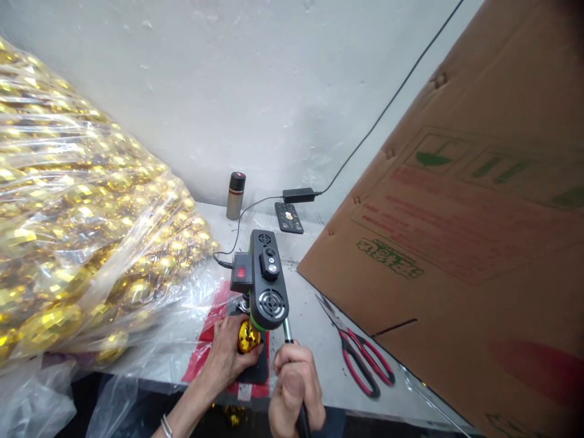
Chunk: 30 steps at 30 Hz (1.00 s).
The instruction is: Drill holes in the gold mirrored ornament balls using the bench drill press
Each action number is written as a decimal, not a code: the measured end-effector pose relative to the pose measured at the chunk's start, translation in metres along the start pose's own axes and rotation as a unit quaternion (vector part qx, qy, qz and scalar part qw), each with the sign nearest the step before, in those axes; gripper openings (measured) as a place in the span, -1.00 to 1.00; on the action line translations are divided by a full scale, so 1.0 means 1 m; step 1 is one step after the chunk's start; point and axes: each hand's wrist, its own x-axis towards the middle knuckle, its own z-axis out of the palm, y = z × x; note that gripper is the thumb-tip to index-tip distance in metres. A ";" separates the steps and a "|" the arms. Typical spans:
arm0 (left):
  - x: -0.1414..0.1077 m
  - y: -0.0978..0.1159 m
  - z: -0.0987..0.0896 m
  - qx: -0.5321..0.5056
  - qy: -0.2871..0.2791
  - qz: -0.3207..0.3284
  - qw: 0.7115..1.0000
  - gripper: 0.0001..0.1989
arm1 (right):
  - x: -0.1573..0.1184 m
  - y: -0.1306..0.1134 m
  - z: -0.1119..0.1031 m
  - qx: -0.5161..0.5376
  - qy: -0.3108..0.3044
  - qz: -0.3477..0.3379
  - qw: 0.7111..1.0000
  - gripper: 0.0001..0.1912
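Observation:
A shiny gold faceted ball [249, 337] sits under the head of a black bench-top machine [263, 291]. My left hand [224, 348] pinches the ball between thumb and fingers, over the machine's black base plate [259, 370]. Round a lever with a metal shaft [287, 330] and a black grip, the fingers of my right hand [295, 384] are wrapped. This lever rises toward the machine's right side. Whatever part of the machine meets the ball is hidden beneath the head. Red sheeting [201, 351] lies under the base.
Clear plastic over many gold balls [114, 201] fills the left side. At right leans a large cardboard box [438, 255], with red-and-black-handled pliers [356, 350] beside it. Behind the machine are a flask [235, 196], a phone [289, 218] and a power adapter [299, 194] with its cable.

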 end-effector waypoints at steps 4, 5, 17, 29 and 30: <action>0.001 0.003 -0.002 0.007 -0.004 -0.005 1.000 -0.65 | 0.000 0.000 0.001 -0.002 0.014 -0.002 1.000 -0.62; 0.001 0.004 -0.003 0.009 -0.004 -0.004 1.000 -0.65 | 0.000 0.000 0.001 -0.007 0.016 -0.004 1.000 -0.61; 0.000 -0.009 0.012 0.033 0.020 0.028 0.999 -0.62 | -0.002 0.005 -0.001 -0.021 0.010 -0.021 1.000 -0.60; 0.001 -0.002 0.006 0.013 0.009 0.002 1.000 -0.65 | -0.001 0.009 -0.002 -0.033 0.002 -0.043 0.999 -0.59; 0.001 -0.001 0.006 0.013 0.008 0.000 1.000 -0.65 | -0.001 0.009 -0.001 -0.035 0.001 -0.042 0.999 -0.59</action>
